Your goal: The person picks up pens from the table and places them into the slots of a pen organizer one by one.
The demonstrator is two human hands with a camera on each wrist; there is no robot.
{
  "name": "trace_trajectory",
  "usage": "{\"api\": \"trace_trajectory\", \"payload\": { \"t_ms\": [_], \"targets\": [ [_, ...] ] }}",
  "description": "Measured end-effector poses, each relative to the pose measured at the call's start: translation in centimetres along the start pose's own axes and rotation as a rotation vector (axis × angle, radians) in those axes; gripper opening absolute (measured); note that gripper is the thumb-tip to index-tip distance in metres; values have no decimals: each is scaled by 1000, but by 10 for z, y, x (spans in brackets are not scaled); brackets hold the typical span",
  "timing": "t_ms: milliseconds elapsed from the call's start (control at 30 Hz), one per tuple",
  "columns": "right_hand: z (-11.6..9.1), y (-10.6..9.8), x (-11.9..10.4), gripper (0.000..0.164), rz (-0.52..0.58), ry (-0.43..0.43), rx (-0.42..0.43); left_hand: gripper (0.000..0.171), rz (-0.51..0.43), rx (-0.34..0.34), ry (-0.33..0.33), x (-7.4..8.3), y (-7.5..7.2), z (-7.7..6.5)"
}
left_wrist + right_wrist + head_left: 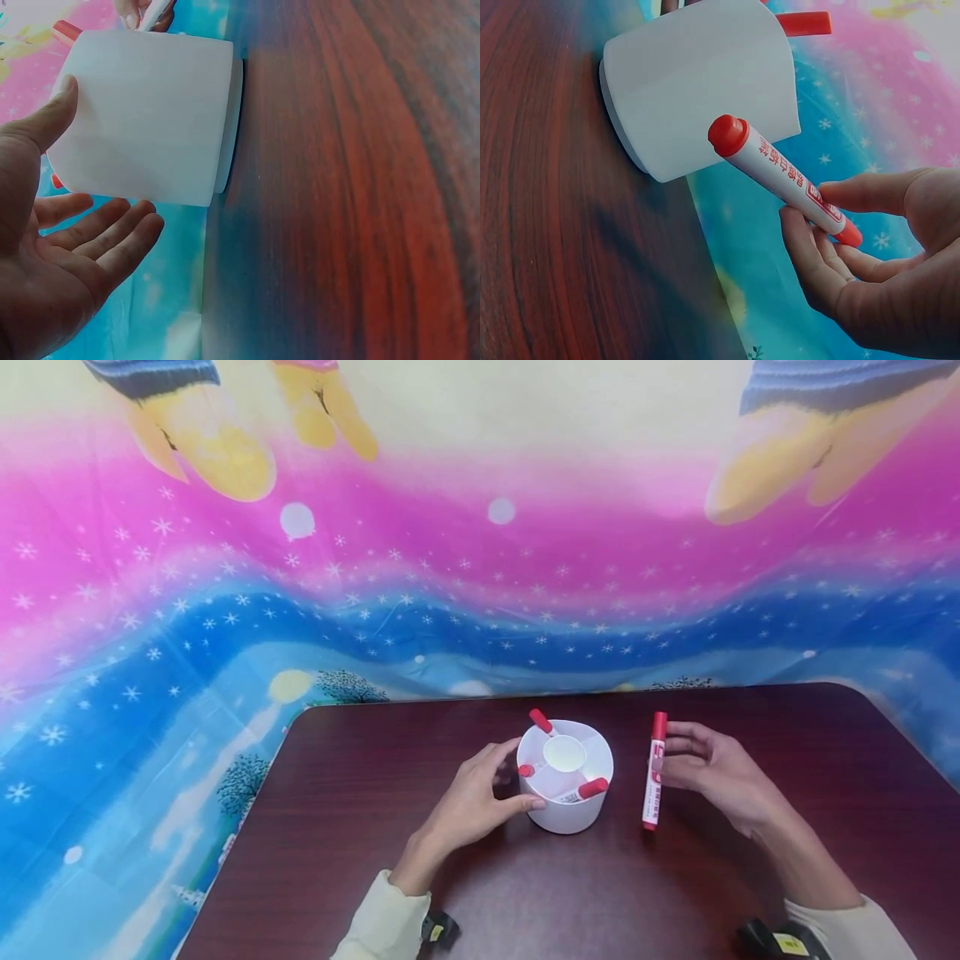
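A white round pen holder with a raised middle cup stands on the table. Three red-capped markers lean in its outer ring, one cap at the back, one cap at the left, one cap at the front right. My left hand holds the holder's left side, thumb at the front and fingers round the back; the left wrist view shows this thumb on the white wall. My right hand pinches a white-and-red marker between thumb and fingertips, nearly upright, right of the holder and apart from it.
The dark wood-grain table has rounded far corners. Behind it hangs a pink and blue snowflake-patterned cloth. Black wrist straps show at the sleeves.
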State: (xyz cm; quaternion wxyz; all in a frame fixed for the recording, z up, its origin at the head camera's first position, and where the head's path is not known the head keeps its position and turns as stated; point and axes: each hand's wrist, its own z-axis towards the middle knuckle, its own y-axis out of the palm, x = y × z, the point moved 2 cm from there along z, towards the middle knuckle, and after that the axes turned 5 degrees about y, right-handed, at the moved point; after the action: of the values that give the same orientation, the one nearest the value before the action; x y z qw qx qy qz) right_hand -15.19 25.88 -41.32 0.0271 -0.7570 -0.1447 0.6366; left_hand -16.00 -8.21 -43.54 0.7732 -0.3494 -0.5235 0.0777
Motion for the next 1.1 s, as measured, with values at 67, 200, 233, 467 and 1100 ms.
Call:
{"api": "trace_trajectory", "payload": {
  "t_ms": [67, 200, 233, 467, 1100],
  "targets": [
    [0, 0, -1, 76, 4, -6, -2, 87, -3, -1, -5, 0, 0, 0],
    [0, 0, -2, 75, 18, -14, -1, 88, 0, -2, -16, -1, -1, 0],
    [0, 1, -2, 74, 23, -15, -1, 88, -1, -2, -17, -1, -1, 0],
    [2, 4, -5, 76, 41, -23, -4, 87, -8, -2, -13, -2, -2, 1],
    [5, 10, -21, 79, 60, -50, 22, 87, -31, -11, -21, -4, -2, 4]
  ]
}}
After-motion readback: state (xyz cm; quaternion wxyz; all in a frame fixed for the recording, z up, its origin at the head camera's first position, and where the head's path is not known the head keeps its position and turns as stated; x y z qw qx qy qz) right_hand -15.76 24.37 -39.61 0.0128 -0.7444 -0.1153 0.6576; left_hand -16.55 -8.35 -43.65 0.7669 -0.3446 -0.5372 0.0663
